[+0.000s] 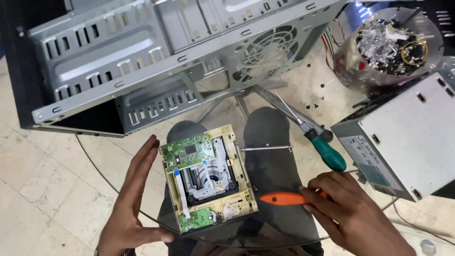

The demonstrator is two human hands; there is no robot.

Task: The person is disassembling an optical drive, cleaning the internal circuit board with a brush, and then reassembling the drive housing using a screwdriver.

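The left hand (pixel 130 199), fingers spread flat, is steadying the opened beige plastic disc drive with green circuit boards (pixel 208 178) just beside it. The right hand (pixel 348 208) is pinching an orange-handled screwdriver (pixel 284 198). The drive looks light and fragile: it is best gripped by the frame edges.

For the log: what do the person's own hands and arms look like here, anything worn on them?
Both hands are bare: no gloves, rings or watch show on the left hand or the right hand. No sleeves reach the wrists in view. The forearms are cut off by the picture's lower edge, so anything worn higher up cannot be told.
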